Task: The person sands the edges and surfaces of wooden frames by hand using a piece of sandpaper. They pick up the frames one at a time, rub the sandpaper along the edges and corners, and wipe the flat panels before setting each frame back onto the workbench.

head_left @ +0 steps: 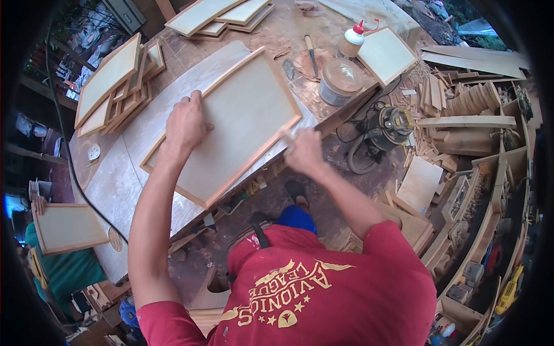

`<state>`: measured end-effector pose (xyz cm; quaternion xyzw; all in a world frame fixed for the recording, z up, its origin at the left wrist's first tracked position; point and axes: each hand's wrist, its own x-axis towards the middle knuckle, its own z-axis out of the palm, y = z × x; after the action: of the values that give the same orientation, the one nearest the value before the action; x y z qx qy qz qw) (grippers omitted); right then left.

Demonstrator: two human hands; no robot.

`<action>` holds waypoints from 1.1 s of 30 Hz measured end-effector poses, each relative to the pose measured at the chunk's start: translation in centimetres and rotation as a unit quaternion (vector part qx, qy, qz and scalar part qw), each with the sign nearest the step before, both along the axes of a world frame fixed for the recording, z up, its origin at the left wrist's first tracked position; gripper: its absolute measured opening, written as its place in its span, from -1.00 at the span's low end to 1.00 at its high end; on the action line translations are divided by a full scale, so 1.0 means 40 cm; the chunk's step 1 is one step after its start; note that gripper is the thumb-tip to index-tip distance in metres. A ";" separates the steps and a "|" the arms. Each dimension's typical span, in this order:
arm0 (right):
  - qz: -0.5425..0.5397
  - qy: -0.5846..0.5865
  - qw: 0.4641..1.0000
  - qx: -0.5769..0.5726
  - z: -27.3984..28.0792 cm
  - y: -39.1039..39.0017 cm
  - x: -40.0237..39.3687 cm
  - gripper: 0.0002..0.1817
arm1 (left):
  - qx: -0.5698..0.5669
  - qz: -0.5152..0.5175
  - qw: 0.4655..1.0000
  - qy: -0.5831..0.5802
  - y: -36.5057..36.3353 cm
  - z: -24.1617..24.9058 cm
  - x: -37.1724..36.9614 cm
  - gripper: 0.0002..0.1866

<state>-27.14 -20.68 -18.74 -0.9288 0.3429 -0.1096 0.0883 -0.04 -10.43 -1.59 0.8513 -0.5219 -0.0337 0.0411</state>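
A wooden-framed panel [242, 109] with a pale flat face and a raised rim lies tilted on the worktable [167, 86] in front of me. My left hand [187, 124] is closed over its far left rim, the thumb resting on the pale face. At the near right rim is my right hand [304, 151], smeared by motion. Its fingers are close to the frame's edge, and whether they hold anything does not show.
Similar panels are stacked at the left [112, 86] and back [219, 17]. A glue bottle [353, 41], a lidded tub [340, 82] and a wooden-handled tool [311, 55] stand or lie rightward. Another person's hand [39, 205] holds a panel at left. A vacuum [392, 124] sits below.
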 end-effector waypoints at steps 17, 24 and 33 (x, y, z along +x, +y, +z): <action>0.062 -0.205 0.887 0.409 -0.114 0.143 -0.249 -0.63 | -0.121 -0.010 0.981 -0.149 0.096 0.028 -0.285 -0.39; 0.054 -0.224 0.888 0.398 -0.062 -0.048 -0.254 -0.67 | -0.123 0.024 0.983 -0.131 0.107 0.029 -0.376 -0.43; 0.123 -0.199 0.871 0.432 -0.024 -0.180 -0.232 -0.64 | -0.120 0.047 0.983 -0.129 0.083 0.028 -0.345 -0.40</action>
<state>-36.40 -27.90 -19.71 -0.7912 0.2146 -0.1212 0.5597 -13.85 -7.12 -0.46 0.8607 -0.4828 0.1417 0.0769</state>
